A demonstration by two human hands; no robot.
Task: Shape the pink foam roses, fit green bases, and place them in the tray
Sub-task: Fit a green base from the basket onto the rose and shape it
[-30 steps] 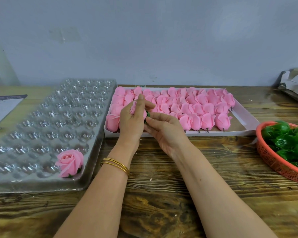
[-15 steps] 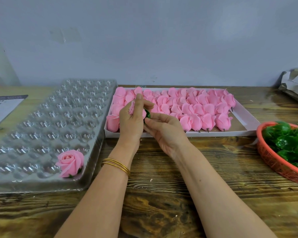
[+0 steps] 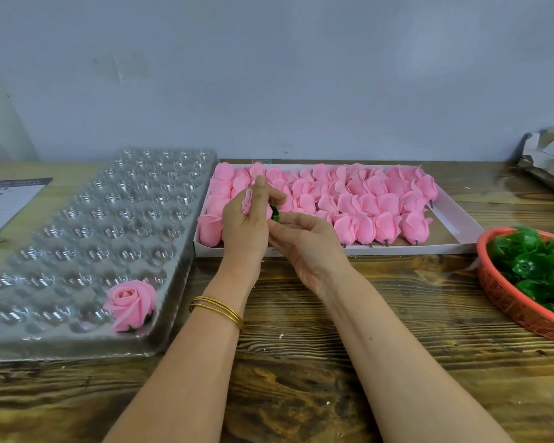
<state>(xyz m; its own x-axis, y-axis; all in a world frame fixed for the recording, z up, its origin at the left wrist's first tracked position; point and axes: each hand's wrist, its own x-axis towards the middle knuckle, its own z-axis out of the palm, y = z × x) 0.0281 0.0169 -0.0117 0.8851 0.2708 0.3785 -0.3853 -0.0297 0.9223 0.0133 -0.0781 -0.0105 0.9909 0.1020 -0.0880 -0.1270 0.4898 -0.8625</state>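
My left hand [image 3: 244, 231] grips a pink foam rose [image 3: 247, 203], fingers curled round it, above the near edge of the white box. My right hand [image 3: 304, 244] pinches a small green base [image 3: 274, 214] against the rose's underside. The white box [image 3: 461, 225] holds several rows of unshaped pink rose buds [image 3: 359, 199]. A clear plastic tray [image 3: 87, 238] with many round pockets lies to the left. One finished rose [image 3: 130, 303] with a green base sits in its near right corner.
An orange basket [image 3: 506, 302] of green bases [image 3: 538, 266] stands at the right edge. Papers and a pen [image 3: 4, 203] lie at far left, folded cardboard [image 3: 547, 158] at far right. A grey wall stands behind the wooden table [image 3: 301, 362].
Both hands stay over the box's near edge. The green base shows a little more between the fingers than one second ago. Nothing else has moved.
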